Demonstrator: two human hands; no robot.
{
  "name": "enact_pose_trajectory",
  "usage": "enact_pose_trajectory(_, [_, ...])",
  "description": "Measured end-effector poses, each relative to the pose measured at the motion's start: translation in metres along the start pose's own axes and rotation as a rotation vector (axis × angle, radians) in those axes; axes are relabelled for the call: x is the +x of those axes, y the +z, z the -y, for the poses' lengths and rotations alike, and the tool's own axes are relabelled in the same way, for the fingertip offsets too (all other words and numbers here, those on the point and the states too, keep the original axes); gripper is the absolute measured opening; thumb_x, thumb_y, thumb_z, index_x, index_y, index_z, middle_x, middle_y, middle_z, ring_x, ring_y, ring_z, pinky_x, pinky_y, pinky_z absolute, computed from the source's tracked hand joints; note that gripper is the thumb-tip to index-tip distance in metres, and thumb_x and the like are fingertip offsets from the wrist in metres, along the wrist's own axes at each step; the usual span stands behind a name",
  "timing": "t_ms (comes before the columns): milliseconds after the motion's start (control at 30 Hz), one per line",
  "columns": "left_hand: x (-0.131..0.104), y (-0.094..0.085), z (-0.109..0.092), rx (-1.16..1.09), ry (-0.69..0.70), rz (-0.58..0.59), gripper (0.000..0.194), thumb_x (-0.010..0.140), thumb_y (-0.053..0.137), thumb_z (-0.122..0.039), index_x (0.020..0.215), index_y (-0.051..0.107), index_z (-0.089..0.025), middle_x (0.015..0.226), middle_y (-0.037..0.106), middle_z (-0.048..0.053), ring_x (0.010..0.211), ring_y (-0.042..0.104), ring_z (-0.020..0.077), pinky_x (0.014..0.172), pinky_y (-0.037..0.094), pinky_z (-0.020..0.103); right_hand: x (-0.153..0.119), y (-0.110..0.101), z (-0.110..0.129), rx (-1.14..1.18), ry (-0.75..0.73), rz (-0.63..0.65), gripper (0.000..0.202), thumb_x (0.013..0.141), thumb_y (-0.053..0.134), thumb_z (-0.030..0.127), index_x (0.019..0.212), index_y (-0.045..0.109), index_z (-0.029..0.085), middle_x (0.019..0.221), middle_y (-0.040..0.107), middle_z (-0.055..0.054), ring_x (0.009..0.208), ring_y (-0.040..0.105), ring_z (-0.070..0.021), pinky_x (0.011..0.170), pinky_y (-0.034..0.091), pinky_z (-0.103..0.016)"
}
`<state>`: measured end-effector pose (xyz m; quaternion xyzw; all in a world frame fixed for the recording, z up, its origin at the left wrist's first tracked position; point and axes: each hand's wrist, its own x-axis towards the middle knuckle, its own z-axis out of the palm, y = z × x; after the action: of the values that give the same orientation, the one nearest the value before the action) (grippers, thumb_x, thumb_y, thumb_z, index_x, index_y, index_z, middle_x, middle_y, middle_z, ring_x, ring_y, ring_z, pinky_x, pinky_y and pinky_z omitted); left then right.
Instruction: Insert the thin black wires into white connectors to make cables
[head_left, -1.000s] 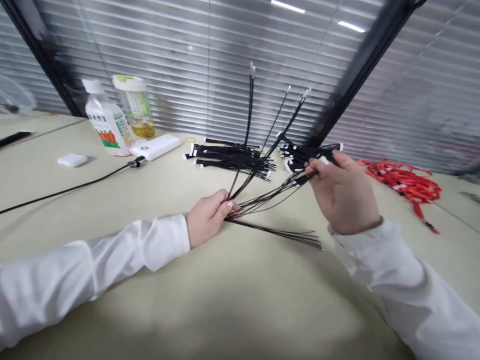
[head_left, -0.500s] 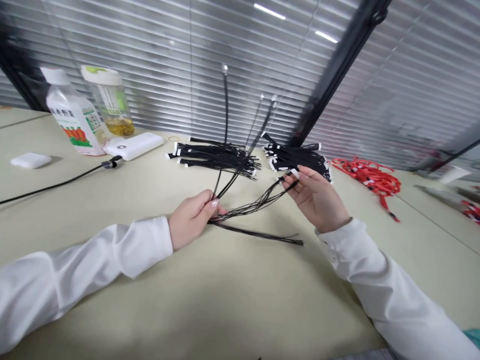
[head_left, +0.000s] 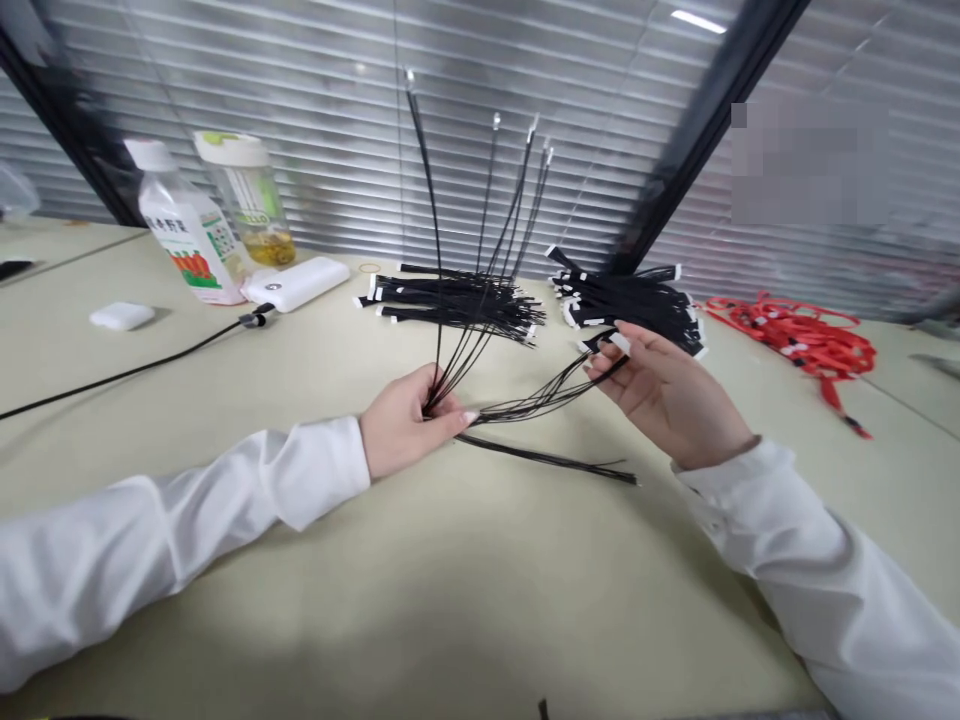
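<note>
In the head view, the left hand is curled round black wires over the table, some splayed toward its one o'clock, while at its three o'clock the right hand pinches their white end between thumb and fingers.

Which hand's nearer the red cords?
Right. The right hand is in front and left of the red cords; the left hand is much farther left.

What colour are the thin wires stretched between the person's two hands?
The wires are black; the head view shows them best.
</note>
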<state>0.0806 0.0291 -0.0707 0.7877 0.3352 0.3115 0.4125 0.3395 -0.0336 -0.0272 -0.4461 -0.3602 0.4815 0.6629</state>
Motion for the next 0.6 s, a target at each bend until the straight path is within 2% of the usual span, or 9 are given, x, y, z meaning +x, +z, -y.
enact_pose_trajectory(100, [0.001, 0.001, -0.001, 0.069, -0.030, -0.014, 0.030, 0.072, 0.060, -0.044, 0.069, 0.043, -0.019, 0.067, 0.061, 0.001, 0.061, 0.054, 0.0145, 0.056, 0.042, 0.026, -0.005, 0.003, 0.002, 0.030, -0.026, 0.017, 0.018, 0.082, 0.053, 0.014, 0.098, 0.057, 0.021, 0.080, 0.062, -0.001, 0.069, 0.059, -0.0089, 0.073, 0.051, -0.026])
enact_pose_trajectory(200, [0.003, 0.002, -0.004, 0.117, -0.070, -0.070, 0.031, 0.078, 0.051, -0.045, 0.063, 0.044, -0.019, 0.063, 0.061, 0.002, 0.062, 0.056, 0.0156, 0.059, 0.043, 0.027, -0.009, 0.009, 0.003, 0.036, -0.058, 0.030, 0.014, 0.083, 0.052, 0.017, 0.094, 0.058, 0.021, 0.085, 0.064, -0.001, 0.070, 0.059, -0.0089, 0.074, 0.050, -0.026])
enact_pose_trajectory(367, [0.010, 0.001, -0.011, 0.051, -0.215, -0.056, 0.054, 0.085, 0.029, -0.055, 0.061, 0.057, -0.016, 0.065, 0.065, 0.007, 0.063, 0.059, 0.0187, 0.064, 0.045, 0.030, -0.013, 0.016, 0.003, 0.031, -0.086, 0.049, 0.014, 0.082, 0.054, 0.017, 0.093, 0.060, 0.023, 0.088, 0.065, 0.000, 0.074, 0.060, -0.0103, 0.079, 0.049, -0.030])
enact_pose_trajectory(433, [0.016, -0.001, -0.018, 0.015, -0.224, -0.028, 0.048, 0.084, 0.034, -0.054, 0.065, 0.057, -0.016, 0.072, 0.066, 0.007, 0.064, 0.060, 0.0181, 0.062, 0.045, 0.029, -0.013, 0.017, 0.002, 0.037, -0.099, 0.052, 0.014, 0.081, 0.055, 0.017, 0.092, 0.060, 0.024, 0.087, 0.064, 0.001, 0.075, 0.060, -0.0103, 0.080, 0.049, -0.030])
enact_pose_trajectory(500, [0.023, -0.003, -0.027, 0.013, -0.223, 0.038, 0.033, 0.081, 0.045, -0.046, 0.071, 0.055, -0.017, 0.076, 0.065, 0.004, 0.065, 0.061, 0.0167, 0.060, 0.044, 0.027, -0.014, 0.019, 0.001, 0.053, -0.107, 0.070, 0.013, 0.081, 0.056, 0.017, 0.091, 0.061, 0.024, 0.086, 0.064, 0.001, 0.078, 0.060, -0.0104, 0.083, 0.048, -0.032])
enact_pose_trajectory(600, [0.034, -0.001, -0.039, 0.128, -0.179, 0.108, 0.025, 0.077, 0.052, -0.037, 0.062, 0.050, -0.018, 0.059, 0.054, -0.002, 0.059, 0.054, 0.0144, 0.056, 0.038, 0.025, -0.017, 0.022, -0.002, 0.071, -0.088, 0.121, 0.012, 0.081, 0.056, 0.017, 0.089, 0.061, 0.024, 0.087, 0.064, 0.001, 0.082, 0.060, -0.0111, 0.088, 0.047, -0.035])
